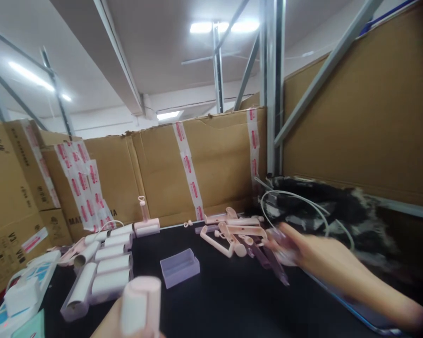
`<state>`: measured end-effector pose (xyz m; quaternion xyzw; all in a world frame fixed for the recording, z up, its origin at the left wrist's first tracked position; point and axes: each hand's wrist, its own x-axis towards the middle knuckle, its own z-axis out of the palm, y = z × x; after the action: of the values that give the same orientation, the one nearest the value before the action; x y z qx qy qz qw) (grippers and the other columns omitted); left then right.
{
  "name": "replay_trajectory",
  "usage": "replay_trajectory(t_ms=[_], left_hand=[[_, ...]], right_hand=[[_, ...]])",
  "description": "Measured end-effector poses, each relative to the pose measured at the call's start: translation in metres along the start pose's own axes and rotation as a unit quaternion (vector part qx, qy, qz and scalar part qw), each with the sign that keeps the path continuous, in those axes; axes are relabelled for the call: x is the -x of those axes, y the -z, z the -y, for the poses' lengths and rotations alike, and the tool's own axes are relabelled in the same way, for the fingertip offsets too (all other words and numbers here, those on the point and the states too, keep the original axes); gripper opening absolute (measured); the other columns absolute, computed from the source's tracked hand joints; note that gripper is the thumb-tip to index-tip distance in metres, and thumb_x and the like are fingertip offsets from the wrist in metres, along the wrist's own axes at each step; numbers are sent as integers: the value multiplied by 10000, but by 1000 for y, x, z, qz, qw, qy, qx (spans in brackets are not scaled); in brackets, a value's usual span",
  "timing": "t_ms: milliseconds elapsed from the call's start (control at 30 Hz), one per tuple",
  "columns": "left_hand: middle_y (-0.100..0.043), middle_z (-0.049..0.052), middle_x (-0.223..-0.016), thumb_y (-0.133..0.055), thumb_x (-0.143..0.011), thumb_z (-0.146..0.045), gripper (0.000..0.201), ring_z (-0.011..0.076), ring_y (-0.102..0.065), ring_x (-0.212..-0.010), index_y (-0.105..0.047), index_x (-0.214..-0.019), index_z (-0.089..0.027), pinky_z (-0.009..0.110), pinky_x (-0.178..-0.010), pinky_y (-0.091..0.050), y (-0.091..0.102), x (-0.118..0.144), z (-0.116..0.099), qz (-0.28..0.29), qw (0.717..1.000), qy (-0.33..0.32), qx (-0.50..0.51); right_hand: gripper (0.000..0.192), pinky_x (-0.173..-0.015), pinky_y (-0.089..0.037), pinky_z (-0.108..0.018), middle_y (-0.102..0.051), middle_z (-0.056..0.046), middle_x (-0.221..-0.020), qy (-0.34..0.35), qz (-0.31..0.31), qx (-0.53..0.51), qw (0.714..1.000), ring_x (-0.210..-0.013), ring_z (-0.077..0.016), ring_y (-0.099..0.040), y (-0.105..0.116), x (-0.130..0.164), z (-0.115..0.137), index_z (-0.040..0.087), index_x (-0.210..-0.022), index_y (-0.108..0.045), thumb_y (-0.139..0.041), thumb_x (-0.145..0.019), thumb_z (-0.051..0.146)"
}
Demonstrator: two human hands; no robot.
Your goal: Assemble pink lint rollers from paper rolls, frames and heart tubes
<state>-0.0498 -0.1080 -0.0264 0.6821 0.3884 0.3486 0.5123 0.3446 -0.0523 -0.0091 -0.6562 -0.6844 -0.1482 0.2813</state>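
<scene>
Right hand [313, 256]: stretched out over the black bench [232, 300], blurred; the fingertips are at the near edge of the heap of pink handles [232, 230]. I cannot tell whether the fingers are closed on anything.
Left hand [120, 324]: at the bottom edge of the view, only partly seen, holding a pale pink lint roller [141, 305] upright.
Pink lint roller: a white paper roll sits inside its pink shell, close to the camera and blurred, left of centre.
Pink handles: loose bent plastic handles lying in a tangle on the bench, right of centre, touching one another; a few purplish ones [268, 260] lie at the near right of the heap.
Clear lidless box [179, 267]: a small purple-tinted rectangular tray, standing alone on the bench between the two hands; nothing shows inside it.
White rolls [109, 263]: paper refill rolls lying on their sides in rows on the left of the bench, touching each other, some in clear sleeves.
Standing roller [146, 225]: a pink assembled roller behind the rows, its handle upright.
Cartons [215, 164]: brown cardboard walls sealed with red-printed white tape stand along the back and left of the bench; their contents are hidden.
White cable [303, 199]: looped over a dark furry thing [338, 206] at the right, behind the right hand.
Blue and white packs [21, 291]: at the left front corner.
</scene>
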Motion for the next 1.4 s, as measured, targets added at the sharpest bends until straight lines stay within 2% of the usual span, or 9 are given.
replay_trajectory(t_ms=[100, 167, 300, 467, 567, 700, 1000, 1200, 1400], left_hand=[[-680, 114, -826, -623, -667, -590, 529, 237, -656, -712, -621, -912, -121, 378, -686, -531, -16, -30, 3, -19, 998, 48, 41], [-648, 74, -869, -704, -624, -516, 517, 191, -622, -761, -583, -948, -132, 307, -715, -502, -27, -52, 5, -69, 995, 47, 59], [-568, -3, -835, -709, -652, -430, 478, 138, -558, -751, -495, -998, -179, 248, -691, -460, -37, -77, 14, -122, 988, 10, 93], [-545, -9, -821, -658, -716, -387, 398, 144, -553, -742, -444, -994, -198, 272, -708, -440, -34, -75, 26, -117, 990, -19, 70], [-511, -25, -782, -659, -707, -300, 353, 141, -529, -731, -438, -961, -193, 259, -707, -429, -32, -71, 30, -132, 990, -40, -18], [-531, -24, -781, -638, -696, -201, 340, 149, -536, -748, -425, -961, -198, 262, -734, -430, -30, -70, 31, -147, 985, -48, -77], [-609, 5, -854, -654, -669, -198, 343, 167, -593, -789, -457, -949, -199, 251, -735, -448, -32, -74, 42, -117, 988, -58, -89], [-634, -1, -832, -625, -697, -253, 334, 172, -619, -728, -431, -967, -222, 248, -663, -449, -32, -69, 40, -169, 971, -29, -164], [-633, -18, -738, -622, -696, -292, 312, 171, -615, -656, -368, -869, -235, 242, -602, -426, -33, -78, 35, -192, 961, -19, -201]], right_hand=[[54, -474, -268, -277, -669, -102, -789, 88, 27, 5, 996, -577, -209, -619, -21, -65, 3, 230, -711, -573, -596, -741, 270], [155, -495, -305, -264, -643, -80, -720, 110, 57, -6, 992, -582, -206, -619, -40, -96, 6, 204, -638, -571, -683, -659, 310], [241, -543, -401, -292, -638, -87, -813, 151, 95, -32, 983, -633, -227, -624, -60, -118, 14, 186, -761, -630, -691, -642, 386], [380, -731, -467, -315, -580, -85, -1021, 182, -52, -330, 925, -847, -192, -598, -36, -79, 62, 195, -1007, -607, -305, -919, 409], [404, -517, -434, -258, -540, -3, -651, 135, -23, -505, 852, -531, -127, -516, -25, -40, 105, 204, -840, -612, -276, -945, 403], [408, -508, -429, -261, -543, -5, -610, 213, 66, -571, 790, -497, -117, -503, -39, -2, 139, 191, -713, -610, -338, -937, 396], [187, -682, -517, -262, -641, -60, -820, 359, 100, -434, 820, -769, -152, -620, -56, 8, 139, 198, -936, -633, -457, -880, 168], [455, -944, -461, -351, -492, -142, -1318, 419, 36, -300, 856, -1217, -218, -472, -69, 19, 138, 213, -1219, -533, -419, -814, 41], [465, -974, -434, -365, -449, -154, -1366, 452, -11, -255, 855, -1281, -221, -385, -79, 23, 132, 201, -1232, -516, -437, -809, 27]])
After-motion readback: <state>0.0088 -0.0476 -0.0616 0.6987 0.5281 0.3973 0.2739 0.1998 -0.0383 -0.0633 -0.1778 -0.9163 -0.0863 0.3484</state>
